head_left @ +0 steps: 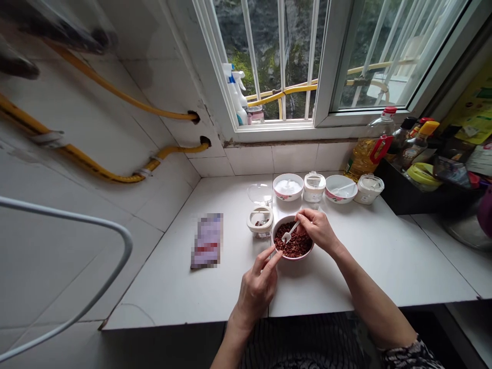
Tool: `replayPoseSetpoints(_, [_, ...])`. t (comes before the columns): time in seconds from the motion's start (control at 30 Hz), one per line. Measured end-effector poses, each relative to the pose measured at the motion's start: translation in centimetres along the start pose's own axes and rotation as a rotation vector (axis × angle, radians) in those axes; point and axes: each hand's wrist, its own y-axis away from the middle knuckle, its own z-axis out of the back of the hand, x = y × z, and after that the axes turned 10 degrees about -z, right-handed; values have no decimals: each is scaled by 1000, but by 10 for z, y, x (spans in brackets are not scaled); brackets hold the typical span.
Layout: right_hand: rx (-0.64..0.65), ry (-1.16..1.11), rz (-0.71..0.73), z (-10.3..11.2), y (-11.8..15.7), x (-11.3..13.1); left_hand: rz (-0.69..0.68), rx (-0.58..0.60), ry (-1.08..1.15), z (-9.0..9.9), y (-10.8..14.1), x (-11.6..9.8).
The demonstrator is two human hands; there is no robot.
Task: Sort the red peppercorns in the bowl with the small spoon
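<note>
Resting extended fingers on the near bowl's rim (294, 258), the left hand (258, 282) steadies it; the right hand (317, 228) pinches a white spoon (286, 237) among dark red flakes (298, 246). Most appear in that bowl, few in the adjacent jar (260, 232). Beyond, patterned bowls (288, 197) and an oil bottle (363, 154) leave the hands unobstructed.

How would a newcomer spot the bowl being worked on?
Below the barred window is a white counter. Near the person, the left hand touches this round bowl while the right hand holds a small white spoon over it. Unlike the two pink-patterned bowls behind, it holds dark red flakes.
</note>
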Motion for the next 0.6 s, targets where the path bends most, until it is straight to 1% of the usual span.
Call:
replayPoseSetpoints(0.23, [-23,-65,-68,0,-2,-3,10,4,-5,0,-1,0])
replayPoseSetpoints(0.4, [5,-160,-137,-1,-4,-5,6,1,-11,0,-1,0])
replayPoseSetpoints(0.5, [-1,-177,-128,-1,-5,-6,8,7,-12,0,0,0])
replayPoseSetpoints(0.6, [-39,-120,-82,-1,-4,-6,4,1,-11,0,0,0])
